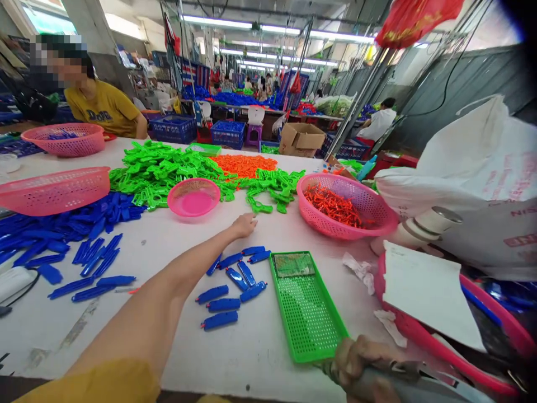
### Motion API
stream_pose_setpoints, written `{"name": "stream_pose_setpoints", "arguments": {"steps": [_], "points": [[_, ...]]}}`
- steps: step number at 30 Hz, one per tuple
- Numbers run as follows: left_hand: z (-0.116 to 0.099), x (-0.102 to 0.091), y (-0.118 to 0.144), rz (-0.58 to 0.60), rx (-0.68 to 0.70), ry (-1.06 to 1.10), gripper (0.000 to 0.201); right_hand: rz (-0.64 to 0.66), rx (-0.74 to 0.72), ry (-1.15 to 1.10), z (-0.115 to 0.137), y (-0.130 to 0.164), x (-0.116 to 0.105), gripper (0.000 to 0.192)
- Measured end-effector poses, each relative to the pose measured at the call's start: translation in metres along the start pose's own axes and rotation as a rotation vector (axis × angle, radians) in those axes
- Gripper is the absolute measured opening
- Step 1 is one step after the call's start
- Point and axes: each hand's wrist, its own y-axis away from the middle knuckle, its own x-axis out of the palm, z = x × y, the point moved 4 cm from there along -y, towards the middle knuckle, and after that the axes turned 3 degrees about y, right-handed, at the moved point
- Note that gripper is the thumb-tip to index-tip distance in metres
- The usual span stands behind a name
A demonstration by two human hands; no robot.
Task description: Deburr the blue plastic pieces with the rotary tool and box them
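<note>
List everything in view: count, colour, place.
table: one, white, foreground
tray: one, green, centre right
loose pieces: about ten, blue, left of tray
piled pieces: many, blue, left
heaped parts: many, green, far side
small parts: many, orange, far side
baskets: four, pink, across table
bits: many, red, in rightmost basket
tub: one, pink, lower right
sack: one, white, right
box: one, brown, beyond table
crates: several, blue, beyond table
lights: several, white, overhead
people: several, nearest in yellow, far left
left hand: one, bare, near heaped parts
right hand: one, on grey tool, by tray
</note>
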Motion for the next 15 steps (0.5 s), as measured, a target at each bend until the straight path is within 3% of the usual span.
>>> {"name": "stream_pose_setpoints", "arguments": {"steps": [4,8,11,15], "points": [[0.007,0.006,0.058,0.013,-0.013,0.000,0.036,-0.098,0.065,0.016,0.011,0.003,0.003,0.020],[-0.008,0.013,0.119,0.023,-0.002,-0.028,0.054,-0.046,0.077,0.011,0.010,-0.003,0.010,0.022],[-0.028,0.020,0.135,0.044,0.043,-0.050,0.063,0.017,0.063,-0.028,0.006,-0.008,0.019,0.019],[-0.042,0.032,0.140,0.076,0.065,-0.066,0.059,0.040,0.028,-0.057,0.005,-0.008,0.026,0.018]]}}
